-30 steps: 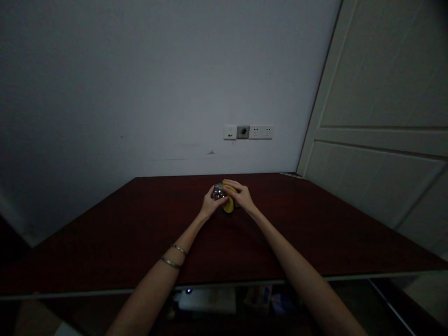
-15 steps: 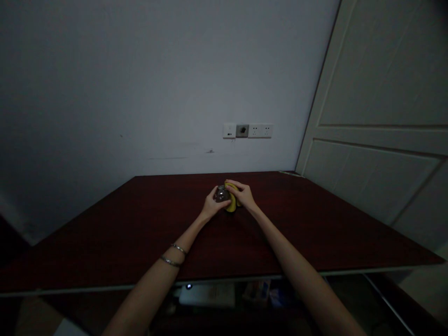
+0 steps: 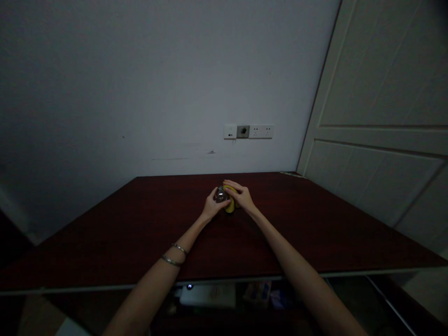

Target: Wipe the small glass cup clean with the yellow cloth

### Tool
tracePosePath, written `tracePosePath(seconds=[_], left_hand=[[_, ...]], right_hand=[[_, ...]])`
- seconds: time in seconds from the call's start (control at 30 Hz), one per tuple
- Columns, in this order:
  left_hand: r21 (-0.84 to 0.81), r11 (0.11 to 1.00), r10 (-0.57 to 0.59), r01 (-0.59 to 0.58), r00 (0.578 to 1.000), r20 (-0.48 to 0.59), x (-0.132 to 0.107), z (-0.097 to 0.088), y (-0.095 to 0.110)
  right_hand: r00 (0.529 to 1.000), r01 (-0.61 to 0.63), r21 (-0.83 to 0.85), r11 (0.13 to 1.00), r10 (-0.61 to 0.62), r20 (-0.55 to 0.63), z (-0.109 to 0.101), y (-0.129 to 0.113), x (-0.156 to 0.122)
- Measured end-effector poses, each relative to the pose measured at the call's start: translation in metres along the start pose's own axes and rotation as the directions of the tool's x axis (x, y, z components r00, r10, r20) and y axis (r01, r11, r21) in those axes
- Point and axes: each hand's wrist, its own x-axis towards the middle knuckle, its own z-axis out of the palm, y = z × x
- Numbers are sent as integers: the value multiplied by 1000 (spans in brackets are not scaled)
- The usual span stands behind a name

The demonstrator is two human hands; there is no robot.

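Observation:
My left hand (image 3: 211,205) is closed around the side of a small, round, see-through glass jar (image 3: 221,195) above the middle of the dark red table. Fingers bent, my right hand (image 3: 242,196) grips a yellow piece with a dark lower edge (image 3: 230,206). It is too small and dim to tell whether this is cloth or something firmer. The yellow piece lies against the jar's right side and partly over its top, and hangs down between both hands. My right fingertips are at the top of it, near the jar's mouth.
The dark red table (image 3: 147,233) reaches back to a pale wall with a row of sockets (image 3: 255,131). A white panelled door (image 3: 381,116) stands on the right. Under the table's front edge, a white box-like thing (image 3: 208,296) and several small packages lie in shadow.
My right hand has shifted slightly left with the yellow piece, closer over the jar's top. My left hand and the jar stay nearly where they were.

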Motion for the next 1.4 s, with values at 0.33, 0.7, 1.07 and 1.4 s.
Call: tracePosePath(seconds=[0.33, 0.7, 1.07, 1.4], left_hand=[[-20, 1000, 2, -2, 1000, 15, 0, -1, 1], [-44, 999, 17, -13, 995, 98, -2, -2, 0], [62, 997, -38, 37, 999, 24, 1, -3, -3], [3, 1000, -5, 5, 1000, 25, 6, -3, -23]], right_hand=[[999, 10, 42, 999, -12, 35, 1, -1, 0], [987, -132, 96, 987, 140, -80, 1, 7, 2], [995, 35, 10, 999, -35, 95, -2, 3, 0], [974, 77, -50, 996, -65, 215, -5, -15, -4]])
